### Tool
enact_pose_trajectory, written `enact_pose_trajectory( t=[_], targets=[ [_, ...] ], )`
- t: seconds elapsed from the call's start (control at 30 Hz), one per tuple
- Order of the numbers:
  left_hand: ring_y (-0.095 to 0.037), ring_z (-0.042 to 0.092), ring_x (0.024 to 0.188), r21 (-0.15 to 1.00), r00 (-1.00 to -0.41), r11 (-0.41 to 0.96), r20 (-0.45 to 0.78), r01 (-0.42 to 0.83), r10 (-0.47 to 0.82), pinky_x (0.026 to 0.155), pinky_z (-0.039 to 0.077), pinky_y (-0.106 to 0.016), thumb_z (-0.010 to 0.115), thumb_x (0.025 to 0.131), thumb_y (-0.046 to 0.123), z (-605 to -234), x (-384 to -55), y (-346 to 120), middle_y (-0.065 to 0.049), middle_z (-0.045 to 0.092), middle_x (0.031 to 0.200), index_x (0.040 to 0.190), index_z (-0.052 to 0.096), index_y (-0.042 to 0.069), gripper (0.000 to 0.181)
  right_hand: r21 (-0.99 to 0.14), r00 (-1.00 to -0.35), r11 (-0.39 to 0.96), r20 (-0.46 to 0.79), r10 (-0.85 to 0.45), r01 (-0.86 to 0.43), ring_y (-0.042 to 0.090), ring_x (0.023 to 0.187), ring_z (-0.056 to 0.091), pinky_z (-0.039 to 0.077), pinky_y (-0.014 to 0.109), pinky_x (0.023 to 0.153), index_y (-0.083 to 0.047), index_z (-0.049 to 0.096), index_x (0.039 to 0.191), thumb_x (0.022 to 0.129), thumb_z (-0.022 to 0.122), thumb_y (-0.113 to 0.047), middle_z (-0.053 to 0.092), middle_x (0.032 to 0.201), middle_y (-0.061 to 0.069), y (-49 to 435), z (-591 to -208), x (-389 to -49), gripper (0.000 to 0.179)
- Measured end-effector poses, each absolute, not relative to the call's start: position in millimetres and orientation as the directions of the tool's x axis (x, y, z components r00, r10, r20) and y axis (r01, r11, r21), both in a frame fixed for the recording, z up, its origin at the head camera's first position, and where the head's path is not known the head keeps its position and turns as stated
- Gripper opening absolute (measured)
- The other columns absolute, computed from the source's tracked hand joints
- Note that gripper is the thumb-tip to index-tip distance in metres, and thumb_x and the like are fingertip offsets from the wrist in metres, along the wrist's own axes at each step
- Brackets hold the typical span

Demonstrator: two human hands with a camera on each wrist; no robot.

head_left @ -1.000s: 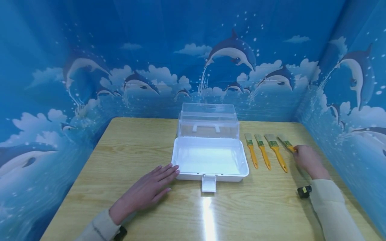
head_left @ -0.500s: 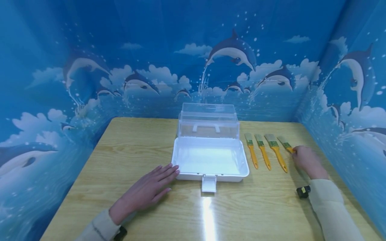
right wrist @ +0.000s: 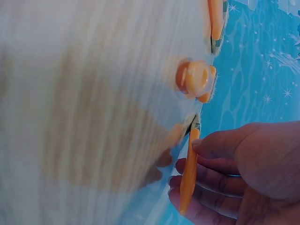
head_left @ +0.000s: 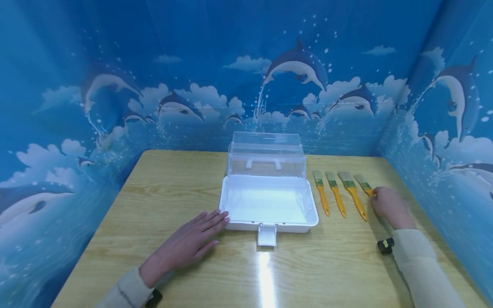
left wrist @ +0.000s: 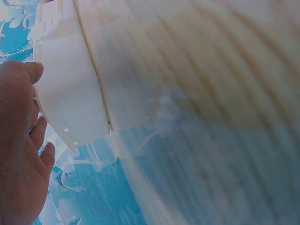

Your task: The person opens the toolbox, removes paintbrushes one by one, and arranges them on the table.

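A white plastic box (head_left: pixel 268 200) stands in the middle of the table, its clear lid (head_left: pixel 265 154) tipped back behind it. My left hand (head_left: pixel 186 241) lies with straight fingers, the fingertips touching the box's front left corner. In the left wrist view those fingers (left wrist: pixel 35 72) meet the box's wall (left wrist: pixel 70 84). My right hand (head_left: pixel 393 207) pinches the orange handle of the rightmost paintbrush (head_left: pixel 363 185). In the right wrist view, thumb and fingers hold that handle (right wrist: pixel 189 173), while the bristles point away from the hand.
Several paintbrushes lie to the right of the box, among them a wide one (head_left: pixel 352 194) beside the held brush. A white latch (head_left: pixel 267 235) hangs from the box's front. Blue dolphin-print curtains (head_left: pixel 192 64) enclose the wooden table (head_left: pixel 161 184) at the back and sides.
My right hand has shifted slightly left and toward me with the paintbrush, whose bristles have turned a little. The left hand and the box stay where they were.
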State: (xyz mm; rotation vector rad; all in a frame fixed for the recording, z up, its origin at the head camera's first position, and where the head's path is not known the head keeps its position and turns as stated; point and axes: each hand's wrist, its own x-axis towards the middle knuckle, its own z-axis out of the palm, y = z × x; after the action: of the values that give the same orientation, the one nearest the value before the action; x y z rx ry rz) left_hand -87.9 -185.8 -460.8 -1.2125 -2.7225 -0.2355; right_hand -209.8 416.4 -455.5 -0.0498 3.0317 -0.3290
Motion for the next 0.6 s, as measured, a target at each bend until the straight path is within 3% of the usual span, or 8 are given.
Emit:
enact_pose_trajectory(
  t=[0.3, 0.6],
  targets=[
    [-0.022, 0.029, 0.153, 0.105, -0.671, 0.665, 0.189, 0.740, 0.717, 0.126, 0.025, -0.046, 0.052, 0.106, 0.035, -458.5, -86.9, -185.5, -0.002, 0.027, 0.168, 0.160, 0.031, 0.015, 0.061, -0.219, -0.996, 0.976, -0.088, -0.027, -0.007, 0.056, 0.094, 0.062, 0.056, 0.062, 0.069, 0.021, 0.058, 0.120, 0.094, 0.053, -0.006, 0.061, 0.114, 0.043, 414.6, -455.9, -209.0, 0.037],
    [-0.022, 0.028, 0.154, 0.095, -0.671, 0.666, 0.183, 0.740, 0.719, 0.126, 0.025, -0.045, 0.050, 0.107, 0.036, -458.4, -86.9, -185.9, -0.003, 0.027, 0.168, 0.160, 0.031, 0.014, 0.061, -0.237, -0.993, 0.971, -0.106, -0.054, -0.028, 0.029, 0.069, 0.062, 0.055, 0.047, 0.056, 0.019, 0.060, 0.117, 0.094, 0.054, -0.007, 0.065, 0.105, 0.038, 413.7, -455.3, -208.7, 0.035]
  ],
)
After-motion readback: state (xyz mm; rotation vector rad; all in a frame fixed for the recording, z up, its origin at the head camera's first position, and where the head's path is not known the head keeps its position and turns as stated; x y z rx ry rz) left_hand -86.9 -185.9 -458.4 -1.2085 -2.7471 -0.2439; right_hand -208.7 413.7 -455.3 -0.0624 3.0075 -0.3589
